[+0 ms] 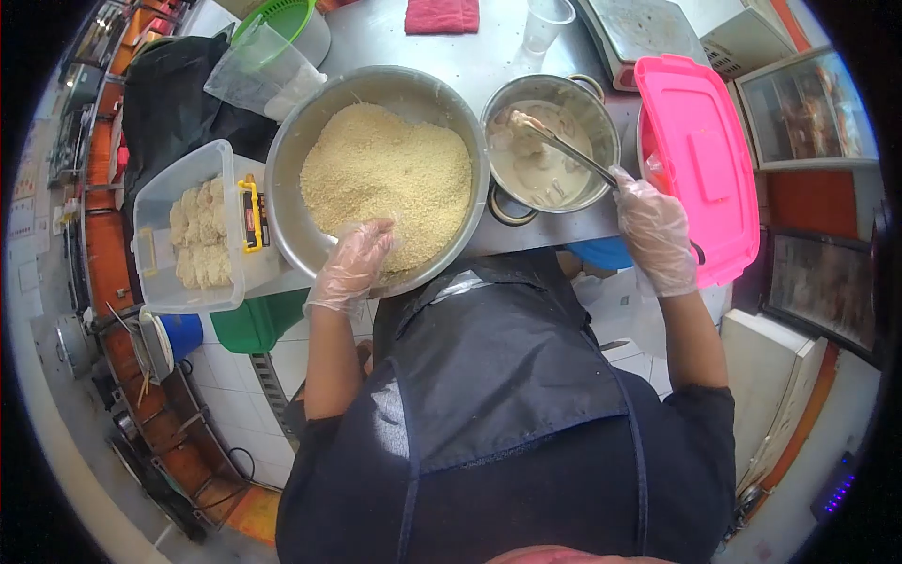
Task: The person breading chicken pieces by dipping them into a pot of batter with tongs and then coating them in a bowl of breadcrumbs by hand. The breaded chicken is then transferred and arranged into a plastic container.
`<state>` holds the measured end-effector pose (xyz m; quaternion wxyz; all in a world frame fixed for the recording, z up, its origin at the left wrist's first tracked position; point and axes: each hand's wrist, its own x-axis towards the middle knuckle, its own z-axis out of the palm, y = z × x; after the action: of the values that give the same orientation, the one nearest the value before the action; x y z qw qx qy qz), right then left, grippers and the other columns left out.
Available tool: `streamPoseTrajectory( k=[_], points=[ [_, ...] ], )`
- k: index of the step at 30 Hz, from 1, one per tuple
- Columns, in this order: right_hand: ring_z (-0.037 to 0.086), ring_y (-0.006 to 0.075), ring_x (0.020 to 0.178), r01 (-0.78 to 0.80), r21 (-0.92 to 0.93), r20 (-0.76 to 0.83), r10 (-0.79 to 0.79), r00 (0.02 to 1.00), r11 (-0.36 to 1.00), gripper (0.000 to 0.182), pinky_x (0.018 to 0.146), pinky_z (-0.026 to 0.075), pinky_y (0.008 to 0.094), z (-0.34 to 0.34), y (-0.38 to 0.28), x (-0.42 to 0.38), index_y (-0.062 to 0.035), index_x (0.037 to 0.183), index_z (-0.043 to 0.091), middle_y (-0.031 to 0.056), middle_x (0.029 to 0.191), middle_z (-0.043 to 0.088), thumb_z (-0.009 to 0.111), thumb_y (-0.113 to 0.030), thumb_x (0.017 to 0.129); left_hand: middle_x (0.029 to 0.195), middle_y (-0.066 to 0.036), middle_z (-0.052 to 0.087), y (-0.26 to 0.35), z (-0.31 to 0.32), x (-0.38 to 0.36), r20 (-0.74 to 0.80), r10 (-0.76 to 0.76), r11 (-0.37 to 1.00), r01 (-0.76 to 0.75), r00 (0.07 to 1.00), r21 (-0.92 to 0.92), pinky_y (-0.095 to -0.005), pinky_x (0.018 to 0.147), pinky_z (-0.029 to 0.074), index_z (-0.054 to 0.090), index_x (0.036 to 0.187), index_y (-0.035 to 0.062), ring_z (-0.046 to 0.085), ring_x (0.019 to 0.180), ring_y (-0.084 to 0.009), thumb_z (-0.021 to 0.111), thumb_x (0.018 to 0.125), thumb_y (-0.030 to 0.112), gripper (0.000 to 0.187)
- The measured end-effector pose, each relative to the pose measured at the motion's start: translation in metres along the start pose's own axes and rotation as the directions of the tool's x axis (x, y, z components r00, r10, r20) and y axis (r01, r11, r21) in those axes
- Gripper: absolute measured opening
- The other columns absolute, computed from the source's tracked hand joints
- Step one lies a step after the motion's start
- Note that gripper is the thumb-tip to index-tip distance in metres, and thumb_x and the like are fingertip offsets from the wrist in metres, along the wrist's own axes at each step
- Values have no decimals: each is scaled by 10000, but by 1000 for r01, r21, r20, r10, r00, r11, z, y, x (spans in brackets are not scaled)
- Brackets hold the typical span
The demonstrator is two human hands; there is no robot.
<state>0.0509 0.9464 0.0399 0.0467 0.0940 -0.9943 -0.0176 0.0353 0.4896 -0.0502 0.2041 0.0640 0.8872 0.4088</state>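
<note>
The tongs (pixel 571 156) are held in the right hand (pixel 655 231), which wears a thin clear glove; its fingers are closed around the handle end. The tips of the tongs pinch a battered piece (pixel 520 124) that is lifted a little above the pale batter in the steel pot (pixel 601 111). This pot stands just ahead of the right fingers and to their left.

The left hand (pixel 353 264), also gloved, rests on the near edge of the big steel bowl (pixel 282 179). Its fingers are loosely curled and spread, and they touch the breadcrumbs (pixel 385 174); they grip nothing that I can see. The heap of crumbs fills the bowl ahead of these fingers. The bowl and the pot stand side by side, almost touching, on the grey metal surface (pixel 451 56).

To the left of the left fingers there is a clear plastic box (pixel 155 282) with coated pieces (pixel 200 235) inside. Farther ahead of it a clear measuring jug (pixel 258 70) lies tilted, with a green strainer (pixel 282 17) behind it. Just right of the right fingers is a pink lid (pixel 700 150), and a red cloth (pixel 442 14) and a clear cup (pixel 545 21) are at the far edge. The person wears a dark apron (pixel 489 367).
</note>
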Motion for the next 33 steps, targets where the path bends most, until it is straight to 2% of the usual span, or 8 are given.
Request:
streamPoseTrajectory(
  k=[7,12,16,18,25,27,30,33],
  points=[
    [669,316,662,-37,128,-178,60,982,991,253,593,524,447,-13,6,-9,-117,1214,713,125,785,656,627,-126,976,1169,-219,701,8,1,5,13,33,999,-33,999,33,-433,1000,487,687,1285,56,649,1131,-360,584,1021,331,395],
    [668,333,654,-142,-5,-254,137,957,990,245,584,516,453,9,28,-7,-122,1203,725,132,781,660,643,-131,973,1270,-184,694,43,5,16,553,-16,991,87,833,-102,-376,1039,476,699,1251,10,639,1193,-291,597,961,312,431],
    [669,331,655,-191,33,-230,193,954,981,257,586,517,452,6,24,-15,-121,1220,723,135,779,658,642,-135,976,1230,-219,704,50,25,30,520,-174,975,73,836,209,-416,1049,487,717,1217,36,654,1189,-347,589,946,305,402],
    [673,336,666,-207,97,-125,218,968,974,275,603,523,458,-3,17,-26,-122,1241,716,147,797,659,637,-134,978,1232,-222,702,40,33,37,277,-294,756,45,915,653,-446,1033,497,714,1215,33,661,1155,-390,577,944,307,409],
    [680,355,713,-199,272,45,194,980,941,335,648,533,483,-15,-10,-63,-153,1290,695,137,852,680,651,-139,958,1344,-210,640,66,15,37,470,-72,916,-129,880,381,-463,1092,448,645,1340,54,577,1273,-389,590,927,286,477],
    [683,355,723,-188,290,39,184,982,939,341,640,527,481,-9,-12,-65,-155,1283,697,133,864,685,654,-124,946,1330,-230,638,52,19,40,573,100,993,-117,813,-8,-488,1095,441,621,1351,42,572,1266,-415,594,925,296,497],
    [681,349,713,-225,211,-3,231,973,951,320,625,526,467,-11,-16,-56,-131,1274,697,136,858,684,646,-128,959,1294,-242,647,34,36,73,634,16,964,-179,773,194,-489,1095,435,622,1343,44,580,1251,-419,587,925,286,484],
    [682,339,708,-321,186,-135,347,928,929,282,622,530,455,9,-15,-42,-101,1247,708,135,864,693,633,-127,976,1205,-270,680,47,46,74,371,-80,848,-133,925,513,-458,1023,492,667,1264,12,635,1169,-410,631,920,293,446]
  ],
)
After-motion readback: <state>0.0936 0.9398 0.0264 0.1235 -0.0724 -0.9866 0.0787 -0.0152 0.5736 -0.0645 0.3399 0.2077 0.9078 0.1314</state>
